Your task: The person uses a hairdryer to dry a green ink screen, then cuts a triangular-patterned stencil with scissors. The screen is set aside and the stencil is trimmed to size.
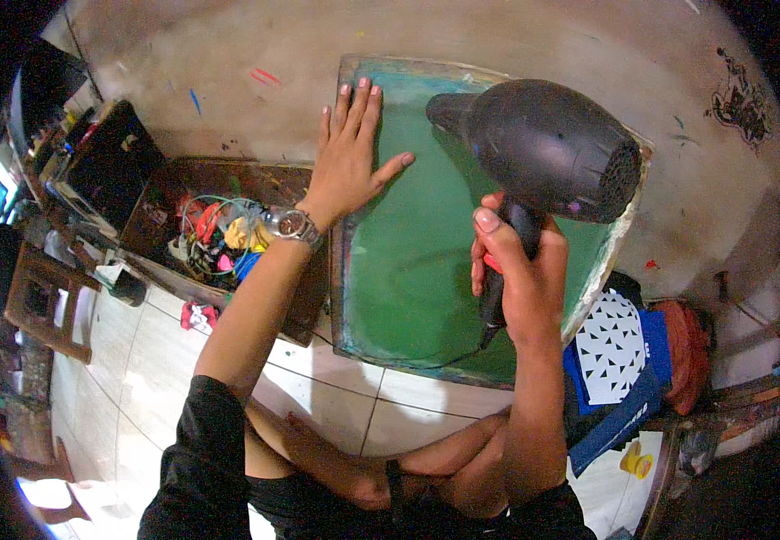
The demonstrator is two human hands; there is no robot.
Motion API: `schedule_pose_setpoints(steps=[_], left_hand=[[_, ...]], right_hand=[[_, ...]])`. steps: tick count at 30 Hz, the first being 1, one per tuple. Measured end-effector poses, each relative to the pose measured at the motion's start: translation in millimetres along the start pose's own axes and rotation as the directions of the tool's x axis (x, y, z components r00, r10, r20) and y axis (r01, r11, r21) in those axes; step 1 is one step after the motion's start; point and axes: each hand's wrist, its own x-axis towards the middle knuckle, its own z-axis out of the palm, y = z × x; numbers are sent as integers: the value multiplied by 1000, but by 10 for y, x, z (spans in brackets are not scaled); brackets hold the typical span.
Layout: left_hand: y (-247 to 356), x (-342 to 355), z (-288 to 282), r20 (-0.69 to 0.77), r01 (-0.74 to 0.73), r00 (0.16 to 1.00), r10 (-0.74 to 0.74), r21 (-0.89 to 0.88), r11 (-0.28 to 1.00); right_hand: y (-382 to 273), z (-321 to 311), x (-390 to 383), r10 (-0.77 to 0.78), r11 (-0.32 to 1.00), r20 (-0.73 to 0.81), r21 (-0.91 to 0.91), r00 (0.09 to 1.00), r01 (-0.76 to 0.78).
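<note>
A black hair dryer [543,139] is held by its handle in my right hand [529,270], with the fingers wrapped round the grip. Its nozzle points to the left, over the upper part of a green framed screen [408,261]. That screen leans upright against the wall in front of me. My left hand [349,157] lies spread on the screen's upper left edge, fingers stretched upward and the thumb out over the green surface. A wristwatch [293,225] sits on my left wrist. The dryer's cord hangs down from the handle's lower end.
Left of the screen stands a wooden box [210,171] with tangled coloured odds and ends. A wooden stool [48,301] is farther left. Blue and patterned cloth [610,351] lies at the right, near a small yellow container [635,461]. My bent legs are on the tiled floor [318,382].
</note>
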Motion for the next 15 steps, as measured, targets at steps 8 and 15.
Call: schedule_pose_setpoints(steps=[8, 15], left_hand=[[-392, -120, -242, 115, -160, 982, 147, 117, 980], [-358, -583, -325, 361, -469, 833, 420, 55, 882]], right_hand=[[62, 178, -51, 79, 996, 68, -46, 995, -76], [296, 91, -480, 255, 948, 124, -229, 959, -223]])
